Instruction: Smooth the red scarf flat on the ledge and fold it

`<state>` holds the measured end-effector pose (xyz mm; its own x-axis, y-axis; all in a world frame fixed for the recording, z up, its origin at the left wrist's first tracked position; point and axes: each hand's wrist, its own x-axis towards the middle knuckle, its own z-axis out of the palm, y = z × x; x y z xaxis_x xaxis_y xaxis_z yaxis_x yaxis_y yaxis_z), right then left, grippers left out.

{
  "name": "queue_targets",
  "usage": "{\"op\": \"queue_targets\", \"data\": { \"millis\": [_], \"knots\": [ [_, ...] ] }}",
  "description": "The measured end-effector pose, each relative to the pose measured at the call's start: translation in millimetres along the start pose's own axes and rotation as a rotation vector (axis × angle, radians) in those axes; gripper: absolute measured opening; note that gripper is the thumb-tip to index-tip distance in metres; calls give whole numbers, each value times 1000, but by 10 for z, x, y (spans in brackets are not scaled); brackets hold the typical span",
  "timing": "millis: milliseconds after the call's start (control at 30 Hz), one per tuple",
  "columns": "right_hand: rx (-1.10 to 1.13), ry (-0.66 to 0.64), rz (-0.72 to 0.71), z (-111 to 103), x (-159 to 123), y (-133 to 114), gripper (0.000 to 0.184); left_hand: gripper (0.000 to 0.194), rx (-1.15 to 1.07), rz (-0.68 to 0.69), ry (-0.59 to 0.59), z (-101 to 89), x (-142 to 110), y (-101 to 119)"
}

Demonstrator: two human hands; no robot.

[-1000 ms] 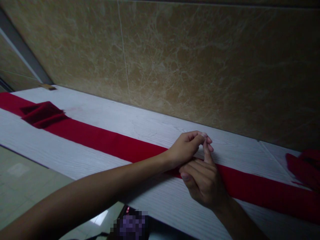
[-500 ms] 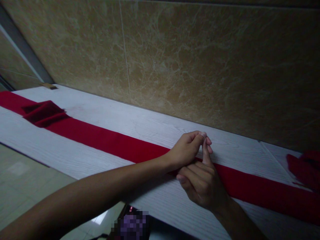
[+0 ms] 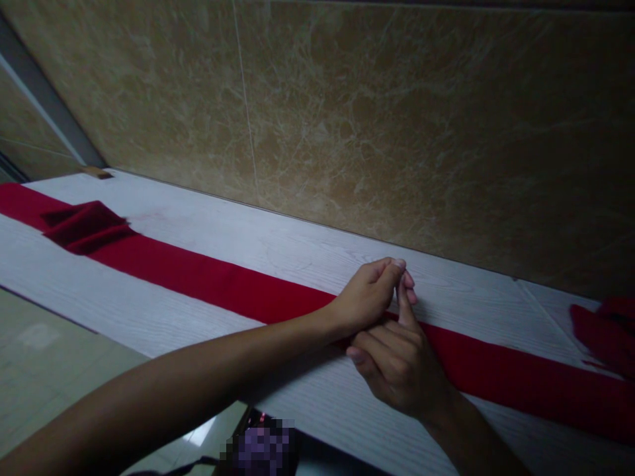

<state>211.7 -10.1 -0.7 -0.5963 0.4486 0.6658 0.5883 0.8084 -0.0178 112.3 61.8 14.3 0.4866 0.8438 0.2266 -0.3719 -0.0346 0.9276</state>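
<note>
My left hand (image 3: 368, 296) is closed. Its thumb and fingertips pinch the tip of the outstretched little finger (image 3: 405, 304) of my right hand (image 3: 399, 363). The other fingers of that hand are curled in, with its thumb out to the left; its palm faces away from me. No object shows in either hand. Both hands are over a long red cloth strip (image 3: 208, 274), which runs across the white wood-grain table (image 3: 238, 231) and passes beneath them. To the left, a piece of red cloth (image 3: 89, 228) lies bunched on the strip.
A tan marbled tile wall (image 3: 307, 119) rises behind the table. Crumpled red fabric (image 3: 602, 334) lies at the far right. In the far left corner is a small brown block (image 3: 98, 172). A dark device with a blurred-out patch (image 3: 262, 449) stands below the front edge, over the tiled floor (image 3: 44, 370).
Both hands have shifted very slightly left, still joined in the same pinch. The cloths lie as before.
</note>
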Motion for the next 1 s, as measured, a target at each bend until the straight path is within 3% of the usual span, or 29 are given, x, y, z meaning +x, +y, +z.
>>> {"op": "queue_targets", "data": {
  "millis": [1000],
  "knots": [
    [11, 20, 31, 4, -5, -10, 48, 33, 62, 31, -3, 12, -51, 58]
  ]
}}
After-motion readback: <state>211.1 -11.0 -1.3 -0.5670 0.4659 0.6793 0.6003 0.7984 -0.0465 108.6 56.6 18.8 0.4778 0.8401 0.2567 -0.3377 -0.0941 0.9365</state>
